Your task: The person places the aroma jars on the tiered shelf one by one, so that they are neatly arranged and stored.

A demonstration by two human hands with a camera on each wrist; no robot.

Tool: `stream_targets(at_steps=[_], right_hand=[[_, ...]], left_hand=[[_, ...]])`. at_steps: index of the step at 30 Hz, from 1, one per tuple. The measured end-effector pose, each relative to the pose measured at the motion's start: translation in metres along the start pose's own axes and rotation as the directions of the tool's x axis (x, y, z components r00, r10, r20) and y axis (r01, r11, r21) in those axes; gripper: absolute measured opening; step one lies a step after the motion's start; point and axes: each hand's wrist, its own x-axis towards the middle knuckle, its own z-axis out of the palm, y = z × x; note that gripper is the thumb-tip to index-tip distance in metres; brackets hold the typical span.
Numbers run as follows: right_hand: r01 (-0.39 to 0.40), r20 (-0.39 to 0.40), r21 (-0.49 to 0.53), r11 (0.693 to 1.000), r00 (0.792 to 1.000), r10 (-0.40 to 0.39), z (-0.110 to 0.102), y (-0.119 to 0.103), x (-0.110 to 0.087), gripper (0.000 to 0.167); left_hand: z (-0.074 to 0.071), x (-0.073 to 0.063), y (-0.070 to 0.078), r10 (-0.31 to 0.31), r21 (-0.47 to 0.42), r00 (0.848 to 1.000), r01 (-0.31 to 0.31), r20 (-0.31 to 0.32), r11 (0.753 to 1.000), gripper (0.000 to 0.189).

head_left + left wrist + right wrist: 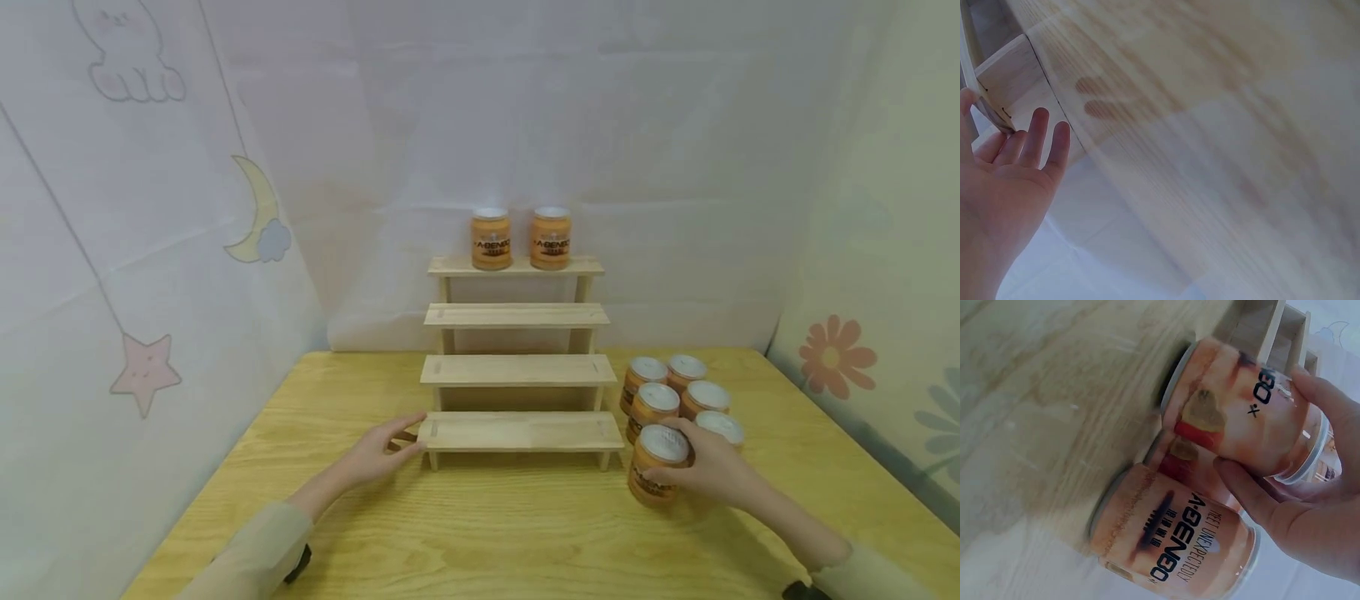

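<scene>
A four-tier wooden stand (517, 430) stands on the table. My left hand (378, 454) is at the left end of its lowest board; in the left wrist view, the hand (1013, 181) has the board's edge between thumb and fingers, with two fingers extended. To the right of the stand, my right hand (712, 468) grips an orange can (652, 479) with a pale lid, thumb and fingers around its sides. The right wrist view shows this can (1241, 419) close to the tabletop; whether it touches is unclear. Another can (1172, 537) sits beside it.
Two similar cans, a left one (491, 242) and a right one (551, 240), stand on the top tier. Several more, such as this can (647, 371), cluster right of the stand. A printed cloth backdrop (660, 150) rises behind the wooden table (465, 533).
</scene>
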Motion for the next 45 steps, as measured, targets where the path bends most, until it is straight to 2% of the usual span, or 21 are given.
stream_targets(at_steps=[6, 11, 18, 20, 24, 25, 27, 33, 40, 45], right_hand=[[0.002, -0.029, 0.008, 1.000, 1.000, -0.002, -0.010, -0.007, 0.000, 0.081], [0.045, -0.056, 0.025, 0.999, 0.997, -0.044, -0.029, -0.022, 0.011, 0.077], [0.090, -0.018, 0.140, 0.986, 0.996, -0.089, -0.055, -0.046, 0.040, 0.073], [0.109, -0.021, 0.169, 0.980, 0.994, -0.107, -0.060, -0.054, 0.051, 0.071], [0.127, -0.033, 0.189, 0.974, 0.992, -0.123, -0.067, -0.069, 0.075, 0.078], [0.129, -0.034, 0.199, 0.972, 0.992, -0.124, -0.068, -0.074, 0.081, 0.079], [0.118, -0.025, 0.226, 0.967, 0.993, -0.115, -0.071, -0.083, 0.092, 0.081], [0.104, -0.024, 0.299, 0.949, 0.995, -0.101, -0.070, -0.110, 0.122, 0.080], [0.155, -0.062, 0.369, 0.916, 0.988, -0.143, -0.064, -0.130, 0.153, 0.077], [0.180, -0.087, 0.340, 0.923, 0.983, -0.160, -0.057, -0.141, 0.175, 0.077]], left_hand=[[0.002, 0.000, -0.001, 0.015, 0.007, 1.000, -0.015, -0.007, 1.000, 0.059], [0.002, 0.000, -0.002, 0.012, 0.008, 1.000, -0.012, -0.015, 1.000, 0.059], [-0.002, -0.002, -0.003, 0.011, -0.009, 1.000, -0.011, -0.010, 1.000, 0.059], [-0.005, -0.004, 0.008, 0.008, -0.018, 1.000, -0.008, 0.001, 1.000, 0.057], [-0.006, -0.004, 0.009, 0.001, -0.019, 1.000, -0.001, -0.001, 1.000, 0.057], [-0.007, -0.003, 0.008, -0.004, -0.013, 1.000, 0.004, 0.000, 1.000, 0.057], [-0.004, -0.001, -0.003, 0.006, 0.003, 1.000, -0.006, -0.006, 1.000, 0.059], [-0.002, 0.000, -0.004, 0.025, 0.006, 1.000, -0.025, -0.007, 1.000, 0.059], [-0.001, 0.000, -0.003, 0.015, 0.007, 1.000, -0.015, 0.000, 1.000, 0.060], [0.000, 0.000, -0.002, 0.005, 0.000, 1.000, -0.005, -0.002, 1.000, 0.062]])
